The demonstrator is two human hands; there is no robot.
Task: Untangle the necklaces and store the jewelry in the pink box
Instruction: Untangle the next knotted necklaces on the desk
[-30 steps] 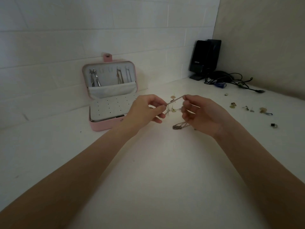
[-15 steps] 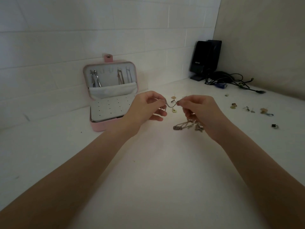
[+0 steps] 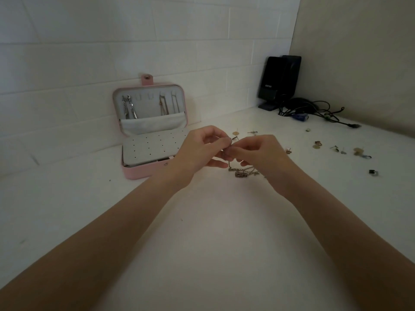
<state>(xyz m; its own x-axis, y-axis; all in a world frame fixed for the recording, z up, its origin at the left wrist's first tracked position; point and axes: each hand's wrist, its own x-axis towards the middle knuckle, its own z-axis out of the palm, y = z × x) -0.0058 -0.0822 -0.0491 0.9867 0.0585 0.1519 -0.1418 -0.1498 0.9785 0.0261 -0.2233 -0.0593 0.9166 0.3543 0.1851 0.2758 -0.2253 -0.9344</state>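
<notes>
At frame centre, a chain of the tangled necklaces [image 3: 243, 171] is pinched by the left hand [image 3: 202, 151] and right hand [image 3: 260, 153] — fingertips almost touching. A hard tug could tighten the knot. The pink box [image 3: 143, 172] stands open, centre-left.

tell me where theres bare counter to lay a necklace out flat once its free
The widest bare patch is the near counter between the forearms, in front of the chain pile. Another lies left of the pink box. It is crowded right of the right hand, where loose earrings scatter toward the cables.
</notes>
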